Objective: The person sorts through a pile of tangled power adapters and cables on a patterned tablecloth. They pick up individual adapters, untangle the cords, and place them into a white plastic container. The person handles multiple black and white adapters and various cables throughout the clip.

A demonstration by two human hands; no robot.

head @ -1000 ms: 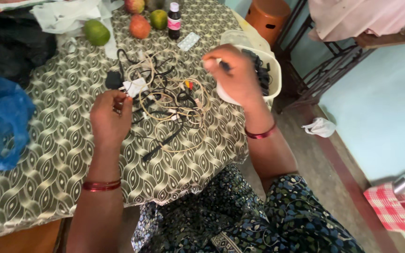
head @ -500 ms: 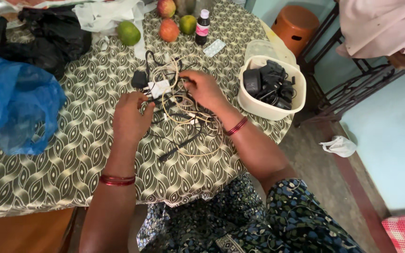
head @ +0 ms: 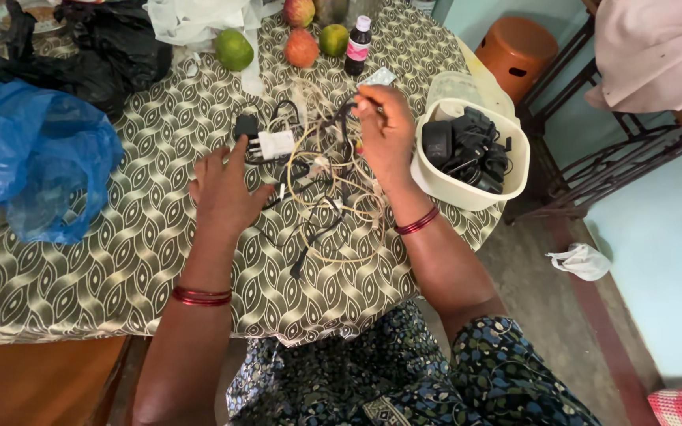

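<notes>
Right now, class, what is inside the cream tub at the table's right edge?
The cream tub holds a heap of black chargers and cords. Whatever lies beneath that heap, and the tub's bottom, is covered from view.

A cloth-covered table beside a pale blue-green wall.

The round table (head: 120, 260), draped in an olive cloth with a cream leaf pattern, is the landmark. To its right runs a grey-brown floor (head: 546, 308) edged by a reddish strip along the pale blue-green wall (head: 665, 260). Beyond its far right edge stands an orange plastic stool (head: 517, 49), next to what may be a dark iron treadle stand (head: 593, 170). Soft daylight.
</notes>
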